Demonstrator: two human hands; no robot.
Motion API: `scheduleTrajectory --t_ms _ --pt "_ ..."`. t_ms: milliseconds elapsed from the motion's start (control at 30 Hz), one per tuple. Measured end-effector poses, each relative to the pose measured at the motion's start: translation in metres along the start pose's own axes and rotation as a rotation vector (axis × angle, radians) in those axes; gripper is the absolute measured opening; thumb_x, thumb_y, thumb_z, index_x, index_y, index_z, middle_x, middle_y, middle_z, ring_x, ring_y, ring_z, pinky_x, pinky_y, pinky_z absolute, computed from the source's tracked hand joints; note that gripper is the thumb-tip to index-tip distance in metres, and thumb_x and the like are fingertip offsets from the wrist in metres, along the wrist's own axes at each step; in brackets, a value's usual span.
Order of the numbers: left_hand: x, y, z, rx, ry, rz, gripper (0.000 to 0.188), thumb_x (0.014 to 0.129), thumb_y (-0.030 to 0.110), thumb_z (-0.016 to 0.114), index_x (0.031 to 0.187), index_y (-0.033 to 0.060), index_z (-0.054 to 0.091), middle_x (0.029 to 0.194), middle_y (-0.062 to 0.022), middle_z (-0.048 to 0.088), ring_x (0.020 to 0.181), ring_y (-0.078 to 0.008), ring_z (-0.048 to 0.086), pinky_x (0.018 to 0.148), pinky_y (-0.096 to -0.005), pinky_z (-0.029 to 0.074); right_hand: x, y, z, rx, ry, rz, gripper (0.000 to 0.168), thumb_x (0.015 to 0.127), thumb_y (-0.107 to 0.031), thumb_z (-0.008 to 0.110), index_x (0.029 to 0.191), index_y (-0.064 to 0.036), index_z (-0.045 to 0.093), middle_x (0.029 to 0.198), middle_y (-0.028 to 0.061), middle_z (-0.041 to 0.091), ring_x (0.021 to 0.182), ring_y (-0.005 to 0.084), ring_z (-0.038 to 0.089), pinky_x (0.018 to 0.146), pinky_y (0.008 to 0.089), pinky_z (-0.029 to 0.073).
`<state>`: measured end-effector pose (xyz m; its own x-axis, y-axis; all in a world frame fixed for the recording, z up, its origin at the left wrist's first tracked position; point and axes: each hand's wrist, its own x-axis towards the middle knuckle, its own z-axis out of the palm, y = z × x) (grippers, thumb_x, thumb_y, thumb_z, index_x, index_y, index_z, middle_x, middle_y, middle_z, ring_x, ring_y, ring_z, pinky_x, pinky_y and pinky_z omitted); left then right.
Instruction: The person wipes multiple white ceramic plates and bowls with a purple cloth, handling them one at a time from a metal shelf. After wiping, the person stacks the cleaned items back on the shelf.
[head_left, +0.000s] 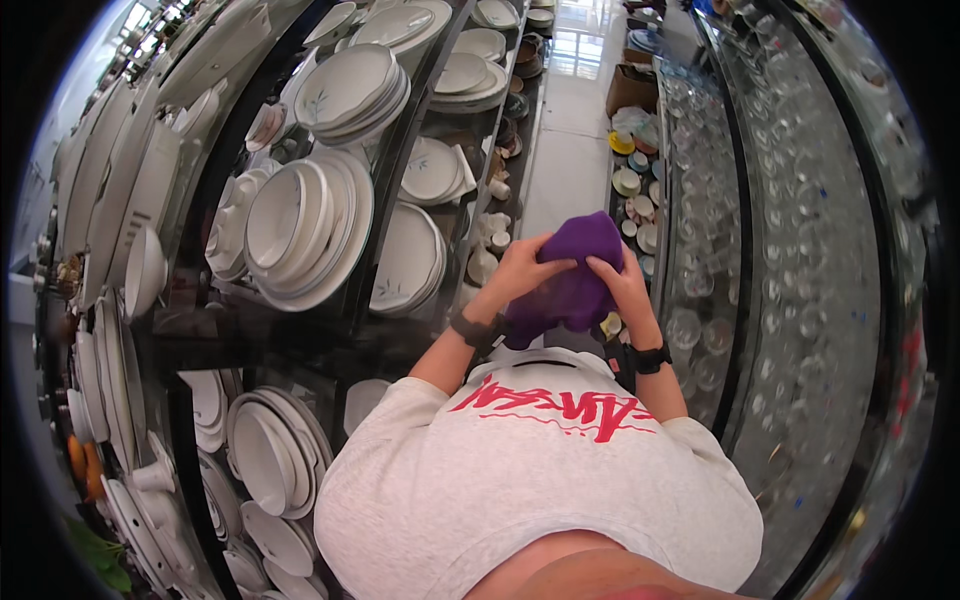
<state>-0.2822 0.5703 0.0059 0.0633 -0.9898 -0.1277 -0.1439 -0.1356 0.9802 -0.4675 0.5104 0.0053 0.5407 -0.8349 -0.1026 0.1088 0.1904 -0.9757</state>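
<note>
A purple cloth (581, 255) is held up in front of my chest between both hands, its lower part hanging in folds. My left hand (529, 264) grips its left edge, thumb laid across the front. On the other edge my right hand (619, 276) pinches it, with the thumb near the middle. The fingers behind the cloth are hidden. Each wrist wears a black band. Whether anything lies inside or behind the cloth, I cannot tell.
Shelves at left hold stacked white plates (349, 90) and bowls (276, 214). Glass shelves at right carry many clear glasses (684, 328). Cups and saucers (626, 180) line a low shelf beside the tiled aisle floor (568, 165). A cardboard box (631, 90) stands farther along.
</note>
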Motion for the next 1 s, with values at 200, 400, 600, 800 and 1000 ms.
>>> scheduleTrajectory --t_ms 200,400,600,800,1000 --pt "0.136 0.036 -0.024 0.157 0.251 0.121 0.04 0.087 0.04 0.061 0.101 0.0022 0.065 0.07 -0.0103 0.064 0.056 -0.0147 0.061 0.052 -0.0281 0.047 0.141 -0.052 -0.054 -0.159 -0.225 0.111 0.049 0.08 -0.026 0.073 0.115 0.004 0.055 0.101 0.007 0.064 0.09 0.0123 0.059 0.08 0.0261 0.047" --pt "0.233 0.051 -0.047 0.081 0.346 0.136 0.058 0.095 0.049 0.043 0.077 -0.0036 0.056 0.05 -0.008 0.051 0.043 -0.0169 0.055 0.044 -0.0307 0.042 0.248 -0.08 -0.074 -0.076 -0.247 0.159 0.034 0.084 -0.024 0.069 0.103 0.004 0.062 0.09 0.0046 0.067 0.078 0.009 0.061 0.071 0.0217 0.048" --pt "0.332 0.033 -0.085 0.042 0.477 0.065 0.062 0.097 0.049 0.036 0.073 -0.0029 0.058 0.052 -0.007 0.055 0.044 -0.0119 0.056 0.044 -0.0258 0.041 0.346 -0.072 -0.097 -0.06 -0.26 0.09 0.032 0.085 -0.024 0.068 0.101 0.004 0.063 0.09 0.0037 0.067 0.077 0.0079 0.06 0.07 0.021 0.047" --pt "0.438 0.045 -0.15 -0.075 0.57 0.131 0.037 0.098 0.03 0.043 0.095 -0.0015 0.063 0.078 -0.0073 0.066 0.048 -0.0086 0.055 0.043 -0.0208 0.039 0.459 -0.074 -0.123 0.088 -0.045 0.081 0.029 0.088 -0.019 0.065 0.105 0.003 0.061 0.097 0.0048 0.065 0.086 0.0109 0.06 0.078 0.0233 0.046" --pt "0.517 0.041 -0.223 -0.257 0.746 0.176 0.023 0.094 0.016 0.052 0.11 0.0004 0.053 0.089 -0.0091 0.065 0.064 -0.0103 0.061 0.052 -0.0203 0.044 0.574 -0.083 -0.146 0.161 -0.132 0.018 0.041 0.09 -0.015 0.061 0.125 0.001 0.047 0.121 0.0111 0.054 0.109 0.0207 0.055 0.091 0.0306 0.044"
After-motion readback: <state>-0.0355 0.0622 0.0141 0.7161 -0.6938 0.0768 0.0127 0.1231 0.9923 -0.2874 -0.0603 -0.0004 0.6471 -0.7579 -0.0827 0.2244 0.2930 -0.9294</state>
